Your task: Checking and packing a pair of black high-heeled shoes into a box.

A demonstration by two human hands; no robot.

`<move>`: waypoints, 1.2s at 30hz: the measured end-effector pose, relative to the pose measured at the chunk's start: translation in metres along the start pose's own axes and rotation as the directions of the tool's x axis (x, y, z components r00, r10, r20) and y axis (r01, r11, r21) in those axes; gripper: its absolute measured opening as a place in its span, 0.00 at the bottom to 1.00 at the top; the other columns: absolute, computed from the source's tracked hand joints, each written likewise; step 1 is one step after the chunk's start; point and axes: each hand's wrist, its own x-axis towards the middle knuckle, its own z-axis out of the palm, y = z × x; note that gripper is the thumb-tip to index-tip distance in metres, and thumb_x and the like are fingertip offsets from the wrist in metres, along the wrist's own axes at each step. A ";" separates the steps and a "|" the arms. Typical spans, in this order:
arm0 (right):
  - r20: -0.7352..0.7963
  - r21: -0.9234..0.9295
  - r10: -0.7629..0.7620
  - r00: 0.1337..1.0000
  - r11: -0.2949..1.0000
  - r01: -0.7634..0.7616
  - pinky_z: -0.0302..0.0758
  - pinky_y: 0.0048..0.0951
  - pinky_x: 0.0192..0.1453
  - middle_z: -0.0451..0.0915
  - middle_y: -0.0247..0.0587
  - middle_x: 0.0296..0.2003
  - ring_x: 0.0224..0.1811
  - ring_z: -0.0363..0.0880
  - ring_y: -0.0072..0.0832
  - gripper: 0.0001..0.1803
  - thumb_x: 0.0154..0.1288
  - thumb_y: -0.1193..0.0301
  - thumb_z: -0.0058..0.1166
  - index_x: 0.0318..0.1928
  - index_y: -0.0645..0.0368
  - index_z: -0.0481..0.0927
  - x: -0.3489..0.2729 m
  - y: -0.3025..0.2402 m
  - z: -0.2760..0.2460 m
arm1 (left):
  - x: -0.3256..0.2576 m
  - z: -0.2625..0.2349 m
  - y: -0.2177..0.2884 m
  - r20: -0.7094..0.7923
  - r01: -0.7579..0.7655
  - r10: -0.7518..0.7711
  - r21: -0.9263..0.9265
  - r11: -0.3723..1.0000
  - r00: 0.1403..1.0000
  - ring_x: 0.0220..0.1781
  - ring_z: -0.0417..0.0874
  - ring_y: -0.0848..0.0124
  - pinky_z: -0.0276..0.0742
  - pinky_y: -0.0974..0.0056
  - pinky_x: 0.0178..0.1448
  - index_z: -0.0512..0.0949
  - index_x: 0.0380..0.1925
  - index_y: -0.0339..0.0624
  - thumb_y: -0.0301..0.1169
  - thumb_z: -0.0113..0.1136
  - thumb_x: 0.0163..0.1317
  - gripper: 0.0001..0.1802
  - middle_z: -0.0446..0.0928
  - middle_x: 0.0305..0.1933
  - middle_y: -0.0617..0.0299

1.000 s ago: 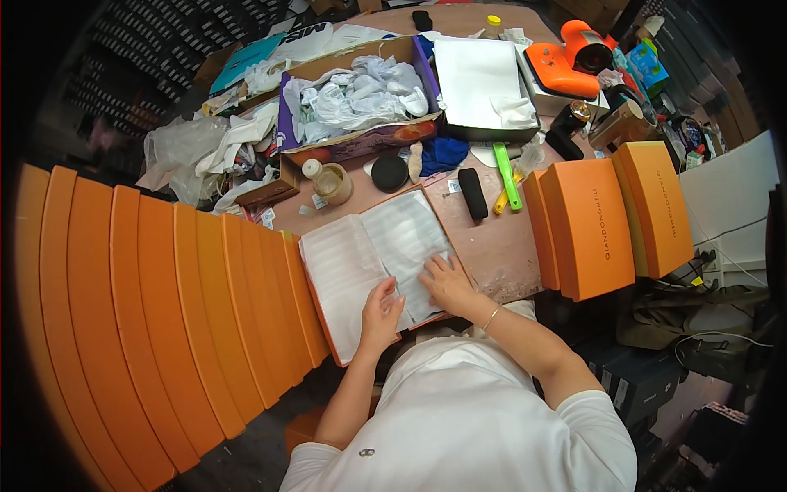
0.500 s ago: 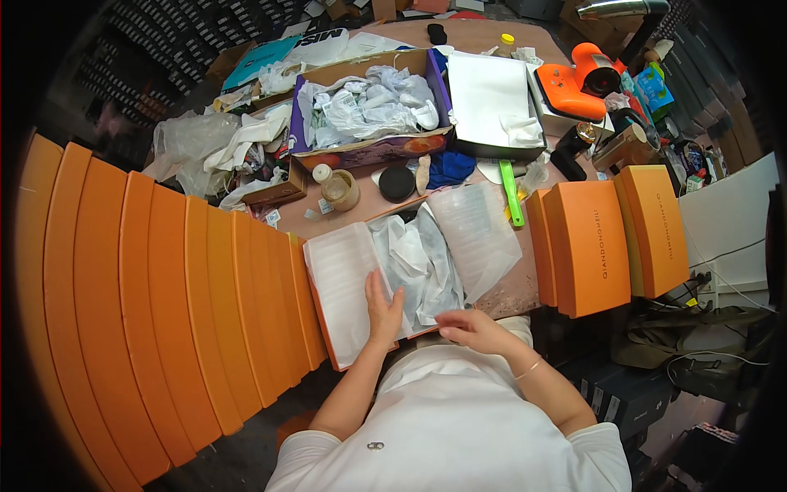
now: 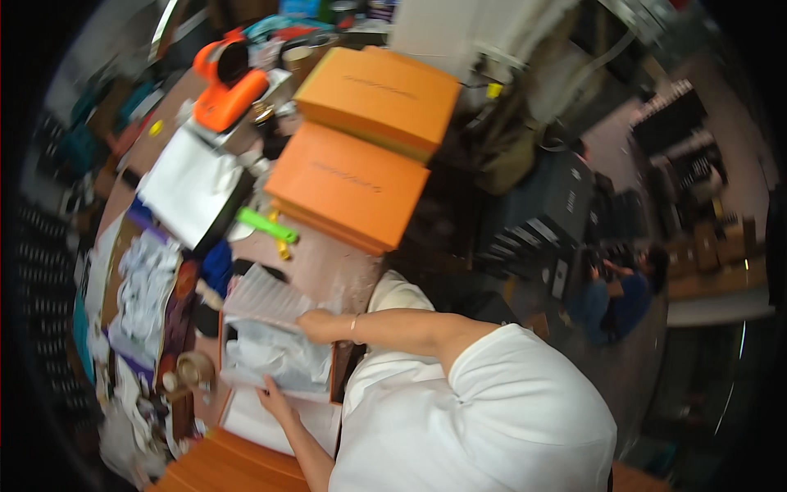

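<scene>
An open orange shoebox (image 3: 334, 373) lies in front of me, holding white tissue-wrapped contents (image 3: 275, 357) whose shape is hidden. Over its side toward the orange boxes spreads a translucent ribbed packing sheet (image 3: 264, 295). My right hand (image 3: 326, 325) is at that sheet's near corner, fingers closed on it, though motion blur softens them. My left hand (image 3: 280, 404) rests at the box's opposite side, thumb and fingers apart, beside the white lined lid (image 3: 266, 422). Nothing shows in its grasp.
Orange shoeboxes (image 3: 348, 184) are stacked beyond my right hand, with a green-handled tool (image 3: 266, 224) beside them. A purple carton of crumpled paper (image 3: 147, 291), a tape roll (image 3: 195, 369) and an orange device (image 3: 225, 86) crowd the table. Another person (image 3: 619, 291) sits low at far right.
My view has swung and tilted to the right, bringing the dark boxes and the seated person in. My right hand has come onto the packing sheet's corner; my left stays by the box.
</scene>
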 end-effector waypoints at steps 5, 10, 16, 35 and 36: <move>-0.140 0.168 -0.045 0.989 0.983 0.068 0.76 0.49 0.44 0.81 0.62 0.33 0.40 0.82 0.54 0.09 0.51 0.77 0.48 0.31 0.69 0.80 -0.053 -0.049 -0.068 | -0.043 0.016 0.072 0.153 0.136 -0.067 -0.506 0.852 0.986 0.73 0.56 0.50 0.54 0.48 0.74 0.48 0.72 0.42 0.62 0.43 0.64 0.46 0.48 0.75 0.49; -0.275 -0.027 -0.193 0.942 0.981 0.193 0.75 0.50 0.46 0.81 0.60 0.36 0.41 0.81 0.52 0.08 0.51 0.77 0.49 0.31 0.68 0.79 -0.066 -0.067 -0.092 | -0.048 0.037 0.080 0.204 0.193 -0.077 -0.645 0.739 0.976 0.74 0.53 0.48 0.54 0.45 0.73 0.49 0.72 0.48 0.69 0.39 0.59 0.50 0.49 0.75 0.51; -0.013 0.009 -0.034 0.999 0.999 0.034 0.75 0.48 0.47 0.80 0.60 0.38 0.44 0.80 0.52 0.12 0.53 0.78 0.49 0.39 0.68 0.77 -0.035 -0.008 -0.042 | -0.032 0.040 0.032 0.228 0.303 -0.206 -0.591 0.748 0.952 0.74 0.54 0.51 0.54 0.46 0.73 0.51 0.71 0.45 0.65 0.40 0.61 0.47 0.53 0.74 0.51; 0.055 -0.215 -0.105 0.993 0.970 0.115 0.77 0.50 0.44 0.77 0.62 0.39 0.39 0.80 0.57 0.27 0.60 0.65 0.55 0.60 0.56 0.67 -0.049 -0.018 -0.002 | -0.061 0.051 0.041 0.504 -0.647 0.406 0.596 0.476 0.762 0.70 0.62 0.49 0.47 0.44 0.74 0.75 0.52 0.35 0.30 0.58 0.59 0.20 0.72 0.60 0.49; 0.076 -0.241 -0.117 0.990 0.962 0.132 0.77 0.50 0.43 0.78 0.61 0.37 0.38 0.80 0.56 0.24 0.59 0.66 0.55 0.57 0.56 0.71 -0.038 -0.013 0.002 | -0.062 0.052 0.038 0.494 -0.651 0.424 0.575 0.496 0.759 0.69 0.63 0.49 0.47 0.42 0.74 0.76 0.51 0.35 0.30 0.59 0.58 0.20 0.72 0.58 0.49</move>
